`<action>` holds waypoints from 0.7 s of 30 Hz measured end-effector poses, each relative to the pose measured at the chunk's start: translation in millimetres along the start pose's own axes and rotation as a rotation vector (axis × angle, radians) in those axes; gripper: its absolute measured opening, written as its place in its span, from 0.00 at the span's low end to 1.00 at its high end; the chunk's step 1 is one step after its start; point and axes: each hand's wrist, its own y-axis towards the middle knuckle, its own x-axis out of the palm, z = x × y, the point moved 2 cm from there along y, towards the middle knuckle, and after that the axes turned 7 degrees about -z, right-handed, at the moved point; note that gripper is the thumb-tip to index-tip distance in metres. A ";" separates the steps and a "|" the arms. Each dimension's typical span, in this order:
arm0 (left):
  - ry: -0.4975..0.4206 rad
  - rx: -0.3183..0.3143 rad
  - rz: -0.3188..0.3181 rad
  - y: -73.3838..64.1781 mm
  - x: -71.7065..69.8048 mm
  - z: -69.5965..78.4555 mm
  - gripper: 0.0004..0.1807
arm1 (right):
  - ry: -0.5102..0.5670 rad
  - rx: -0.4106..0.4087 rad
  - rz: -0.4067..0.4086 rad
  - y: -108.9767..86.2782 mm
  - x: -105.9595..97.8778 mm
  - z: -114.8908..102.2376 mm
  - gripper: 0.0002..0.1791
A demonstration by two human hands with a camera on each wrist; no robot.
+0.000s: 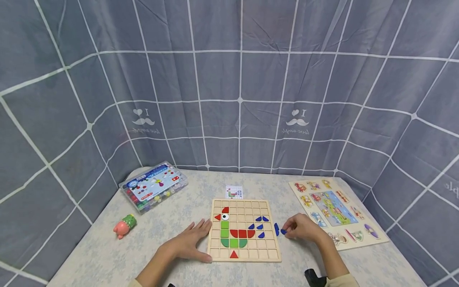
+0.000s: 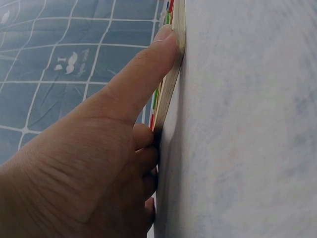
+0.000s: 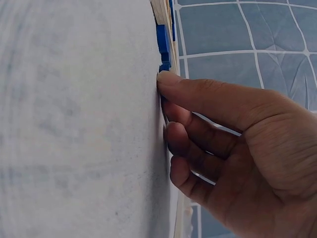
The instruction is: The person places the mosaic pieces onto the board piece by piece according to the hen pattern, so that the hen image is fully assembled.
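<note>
A wooden grid board (image 1: 258, 255) lies on the table, holding a bird shape of red, green and blue pieces, with a round eye piece (image 1: 225, 217). My left hand (image 1: 188, 242) rests flat at the board's left side, fingers spread, thumb touching the front left corner; in the left wrist view the thumb (image 2: 148, 62) lies along the board's edge. To the right of the board, my right hand (image 1: 303, 228) pinches a small blue curved-edge piece (image 1: 283, 231) low over the table. More blue pieces (image 1: 276, 229) sit between it and the board's right edge.
Behind the board lies a small pattern card (image 1: 234, 192). A picture puzzle board (image 1: 337, 211) is at the right. At the left are a clear plastic case (image 1: 154, 186) of coloured pieces and a pink and green toy (image 1: 124, 226). A grey checked curtain (image 1: 222, 79) surrounds the table.
</note>
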 end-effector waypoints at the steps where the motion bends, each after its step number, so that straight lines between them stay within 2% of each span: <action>1: -0.001 0.000 0.001 0.0 -0.1 0.0 0.62 | -0.005 -0.001 0.004 0.0 -0.4 -0.4 0.06; 13: -0.003 -0.003 0.005 -1.8 -3.4 -0.9 0.62 | -0.049 -0.030 0.064 10.0 -2.4 -15.6 0.06; 21: -0.004 0.004 -0.003 -1.9 -1.1 0.5 0.61 | -0.033 -0.060 0.048 20.5 8.0 -31.5 0.04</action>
